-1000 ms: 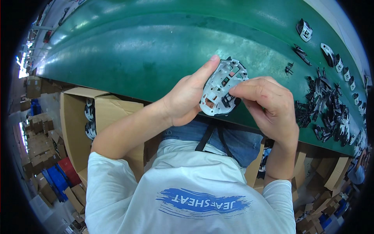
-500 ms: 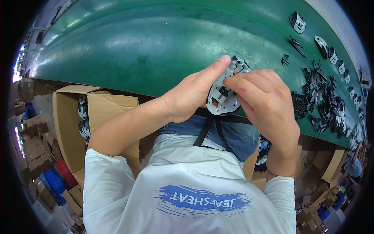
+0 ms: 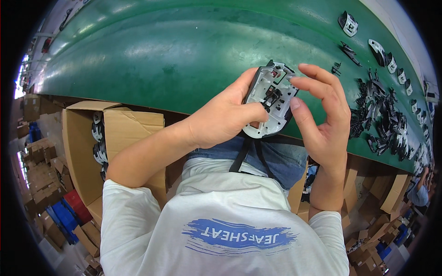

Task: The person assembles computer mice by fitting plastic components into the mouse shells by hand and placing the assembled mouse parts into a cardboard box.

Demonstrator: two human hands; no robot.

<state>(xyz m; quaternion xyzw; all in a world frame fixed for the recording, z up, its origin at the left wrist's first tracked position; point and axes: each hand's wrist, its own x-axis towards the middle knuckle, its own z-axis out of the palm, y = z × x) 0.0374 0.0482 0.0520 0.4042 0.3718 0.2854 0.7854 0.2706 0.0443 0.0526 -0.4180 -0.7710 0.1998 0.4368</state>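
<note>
A white-and-black plastic shell [image 3: 282, 108], shaped like a computer mouse cover, is held just in front of the bench edge with its hollow inner side facing up. Small black parts sit in its middle. My left hand [image 3: 230, 108] grips the shell along its left side, thumb pressed inside the lower part and fingers hidden behind. At the shell's right edge is my right hand [image 3: 324, 108], fingers spread and curved, thumb and fingertips close to the rim. Whether they touch it is hard to tell.
The green bench [image 3: 184, 60] carries a heap of black plastic parts [image 3: 380, 115] on the right. Beyond it, more white-and-black shells [image 3: 391, 62] stand in a row. Below the bench edge at left is an open cardboard box [image 3: 83, 152] with similar shells.
My right hand has come off the shell's middle, its pinched fingers now spread at the right edge. The left thumb has moved from the rim down into the shell, which is turned slightly.
</note>
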